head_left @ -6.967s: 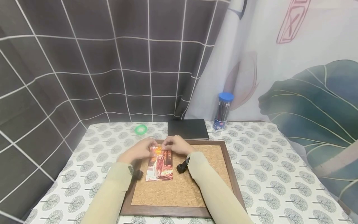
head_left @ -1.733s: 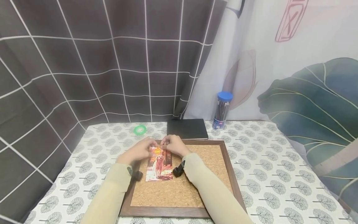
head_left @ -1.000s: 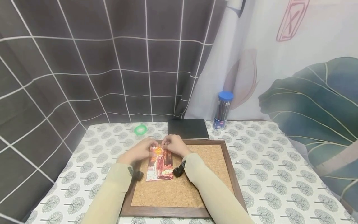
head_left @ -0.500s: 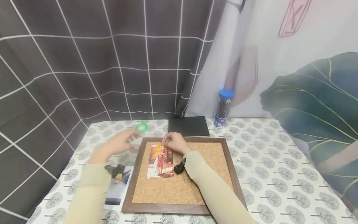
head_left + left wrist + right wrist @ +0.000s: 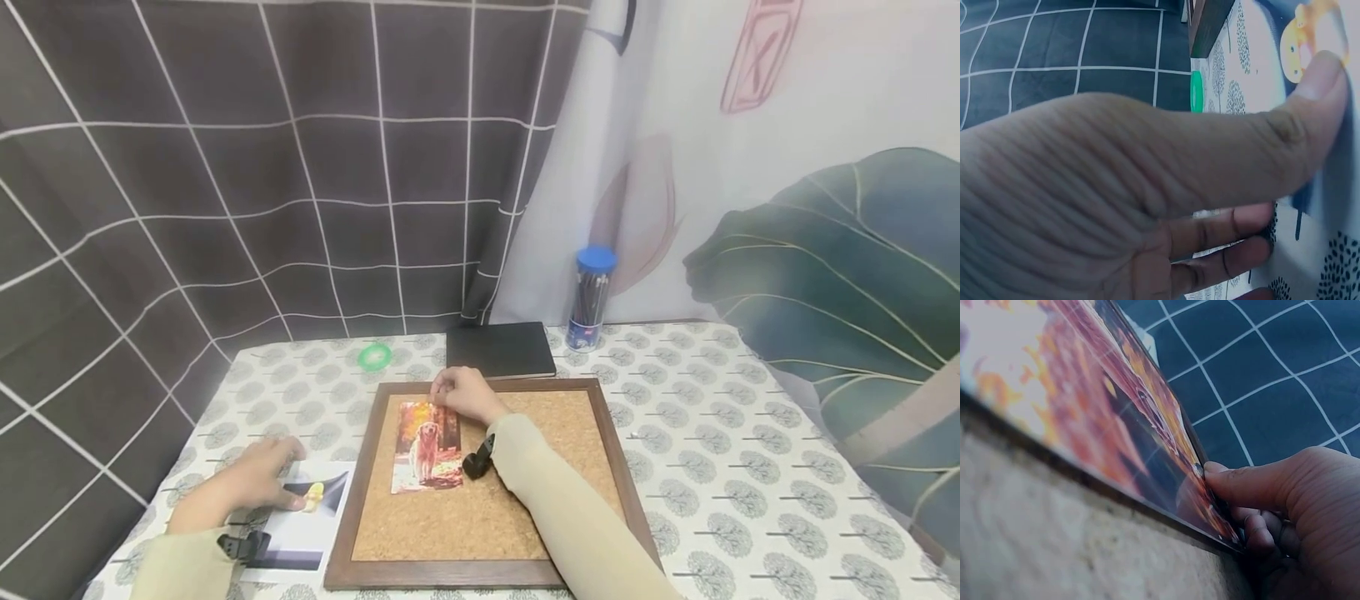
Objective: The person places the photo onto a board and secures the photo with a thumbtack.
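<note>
A photo of a golden dog in autumn (image 5: 425,454) lies on the left part of a wood-framed corkboard (image 5: 450,533). My right hand (image 5: 468,393) pinches its upper right corner; in the right wrist view the thumb and curled fingers (image 5: 1260,534) meet at the glossy picture's corner (image 5: 1166,487). Left of the board, a second photo with a yellow figure (image 5: 313,497) and white border lies on the tablecloth. My left hand (image 5: 251,483) is spread over its upper left part. The left thumb (image 5: 1319,81) lies over the yellow figure, with the other fingers extended beside it.
A green tape roll (image 5: 375,357) lies at the back left. Behind the board are a black notebook (image 5: 501,350) and a clear, blue-lidded tube of dark pens (image 5: 590,300). The tree-print tablecloth (image 5: 720,467) covers the table; curtains hang behind.
My left hand has left the top edge of the dog photo and moved left and down onto the second photo. The right hand has stayed at the dog photo's corner.
</note>
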Tool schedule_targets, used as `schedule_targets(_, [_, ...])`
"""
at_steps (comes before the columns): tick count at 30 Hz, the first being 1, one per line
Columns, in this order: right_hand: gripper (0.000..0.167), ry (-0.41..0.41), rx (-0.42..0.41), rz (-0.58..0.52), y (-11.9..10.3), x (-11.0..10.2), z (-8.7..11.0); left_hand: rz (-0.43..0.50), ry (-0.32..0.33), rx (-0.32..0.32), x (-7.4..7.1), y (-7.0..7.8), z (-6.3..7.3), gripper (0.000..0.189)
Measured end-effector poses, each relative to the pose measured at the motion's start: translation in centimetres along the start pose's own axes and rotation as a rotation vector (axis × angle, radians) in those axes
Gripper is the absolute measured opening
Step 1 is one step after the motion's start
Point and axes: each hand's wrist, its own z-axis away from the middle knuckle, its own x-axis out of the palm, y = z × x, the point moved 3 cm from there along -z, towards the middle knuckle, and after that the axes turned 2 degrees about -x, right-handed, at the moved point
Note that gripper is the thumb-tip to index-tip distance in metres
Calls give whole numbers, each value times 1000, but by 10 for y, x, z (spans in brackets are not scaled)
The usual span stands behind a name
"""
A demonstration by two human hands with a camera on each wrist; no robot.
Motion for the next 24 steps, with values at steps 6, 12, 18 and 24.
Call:
schedule_targets(6, [10,-2,7,-21,1,3,2,77,-43,-45,3,-3,0,54])
schedule_targets(12, [4,-11,5,-31,0,4,3,172,-136,41,-12,-5,2,37])
schedule_targets(18, [6,-3,-1,3,-1,1,1,274,-187,128,-60,9,5,64])
schedule_targets(24, [3,33,31,-34,3,-13,-1,348,-132,186,-78,49,-26,78])
